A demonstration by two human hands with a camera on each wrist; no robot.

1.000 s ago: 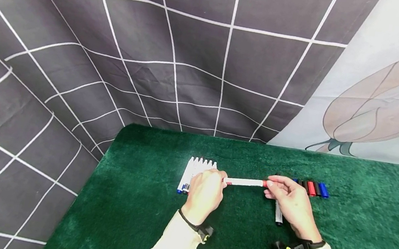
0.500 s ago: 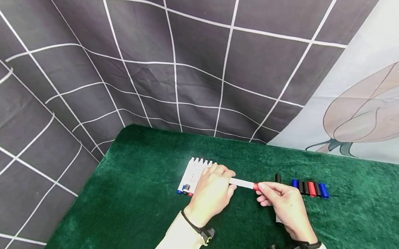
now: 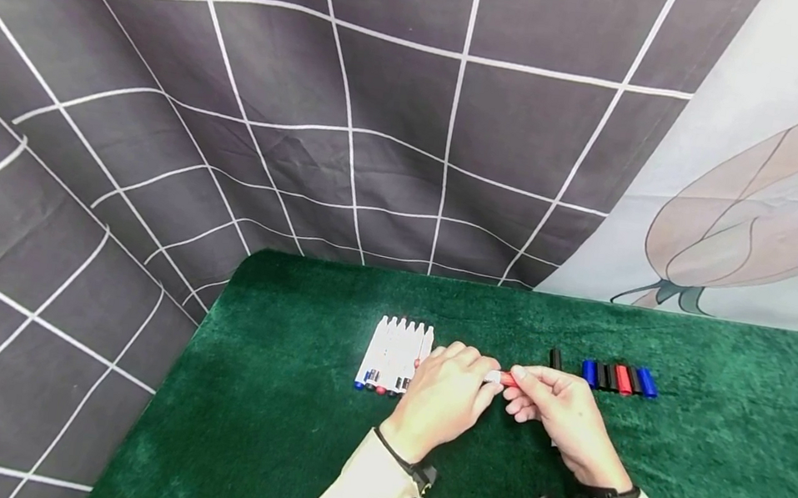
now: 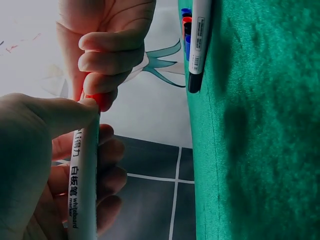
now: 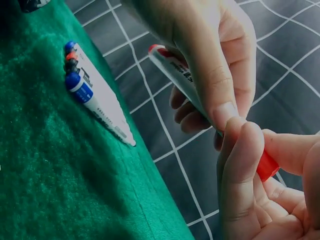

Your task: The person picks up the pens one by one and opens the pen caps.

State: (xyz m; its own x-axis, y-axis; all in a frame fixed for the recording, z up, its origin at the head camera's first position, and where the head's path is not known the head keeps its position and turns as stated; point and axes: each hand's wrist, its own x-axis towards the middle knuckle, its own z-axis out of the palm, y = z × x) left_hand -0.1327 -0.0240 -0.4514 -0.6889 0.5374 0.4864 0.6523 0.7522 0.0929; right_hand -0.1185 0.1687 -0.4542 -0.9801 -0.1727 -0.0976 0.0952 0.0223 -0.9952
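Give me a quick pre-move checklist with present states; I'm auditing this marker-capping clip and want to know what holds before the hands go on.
1. Left hand grips the white marker: ok.
2. Right hand pinches the red cap: ok.
3. Cap in line with the marker's end: ok.
4. Cap fully seated: cannot tell; fingers hide the joint.
5. Row of markers lies apart from both hands: ok.
6. Loose caps lie on the green cloth, within sight: ok.

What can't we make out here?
- Marker: barrel hidden by both hands in head view.
- Red cap: whether seated is hidden by the right hand fingers.
- Marker row: labels too small in head view.
- Left wrist view: left hand cut off by the edge.
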